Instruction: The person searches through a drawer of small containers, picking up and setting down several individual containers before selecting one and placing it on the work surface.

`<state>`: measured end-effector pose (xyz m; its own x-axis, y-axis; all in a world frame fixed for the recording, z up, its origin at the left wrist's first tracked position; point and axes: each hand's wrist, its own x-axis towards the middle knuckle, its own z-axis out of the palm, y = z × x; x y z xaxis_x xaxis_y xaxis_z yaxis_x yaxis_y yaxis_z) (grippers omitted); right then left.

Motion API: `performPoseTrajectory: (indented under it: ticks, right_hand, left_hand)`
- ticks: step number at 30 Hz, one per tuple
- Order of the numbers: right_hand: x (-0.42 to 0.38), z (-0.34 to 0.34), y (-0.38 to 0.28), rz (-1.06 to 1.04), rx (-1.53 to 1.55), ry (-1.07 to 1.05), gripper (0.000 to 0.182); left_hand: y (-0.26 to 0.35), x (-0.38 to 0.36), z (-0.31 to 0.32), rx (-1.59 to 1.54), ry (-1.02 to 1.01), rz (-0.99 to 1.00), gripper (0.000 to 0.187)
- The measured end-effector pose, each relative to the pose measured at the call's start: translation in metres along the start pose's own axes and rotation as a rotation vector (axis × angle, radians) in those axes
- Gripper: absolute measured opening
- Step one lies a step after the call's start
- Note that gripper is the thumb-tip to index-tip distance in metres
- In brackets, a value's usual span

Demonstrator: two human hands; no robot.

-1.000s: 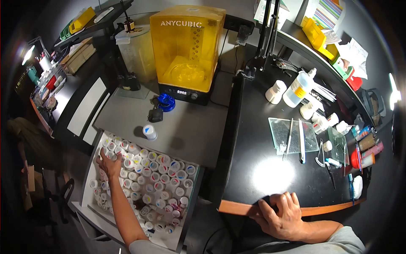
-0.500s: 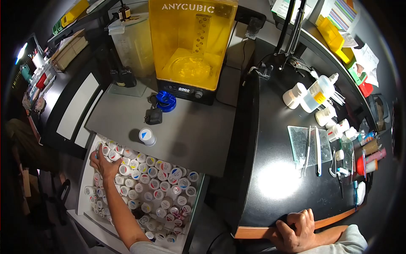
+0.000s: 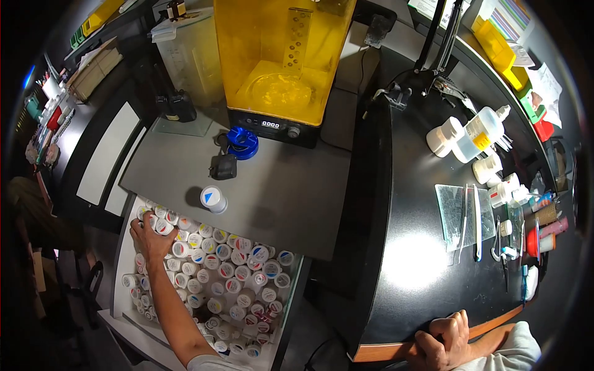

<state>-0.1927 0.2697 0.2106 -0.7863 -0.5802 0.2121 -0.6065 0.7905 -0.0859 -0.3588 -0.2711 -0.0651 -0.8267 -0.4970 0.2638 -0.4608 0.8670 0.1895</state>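
My left hand (image 3: 153, 240) reaches into the far left corner of an open drawer (image 3: 127, 250). Its thumb and fingers are spread over the lids of small white jars, with one white-capped jar (image 3: 164, 227) between them; no jar is lifted. Several rows of such jars (image 3: 226, 270), their lids marked in red, blue or yellow, fill the drawer. A single white jar with a blue triangle on its lid (image 3: 213, 199) stands on the grey top above. Curled into a loose fist, my right hand (image 3: 447, 341) rests at the front edge of the black desk (image 3: 408, 318).
Behind the lone jar are a blue round object (image 3: 243, 143), a black power adapter (image 3: 223, 166) and a yellow-covered machine (image 3: 278, 74). On the desk lie a glass plate (image 3: 455, 216) with slim tools, a squeeze bottle (image 3: 479, 135) and white containers (image 3: 444, 137).
The camera view has shifted a little. My left hand stays over the same corner of jars, its fingers slightly repositioned. My right hand remains curled at the desk edge.
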Motion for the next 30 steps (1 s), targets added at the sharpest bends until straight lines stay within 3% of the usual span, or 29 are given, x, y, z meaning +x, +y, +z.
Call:
performPoseTrajectory:
  ticks: [15,30]
  right_hand:
    - [0.004,0.0,0.0,-0.008,0.0,0.022,0.035]
    - [0.008,-0.002,0.001,0.014,0.006,0.016,0.034]
  left_hand:
    - [-0.004,-0.01,0.008,-0.127,0.241,0.097,0.073]
    - [-0.01,-0.013,0.003,-0.175,0.263,0.088,0.075]
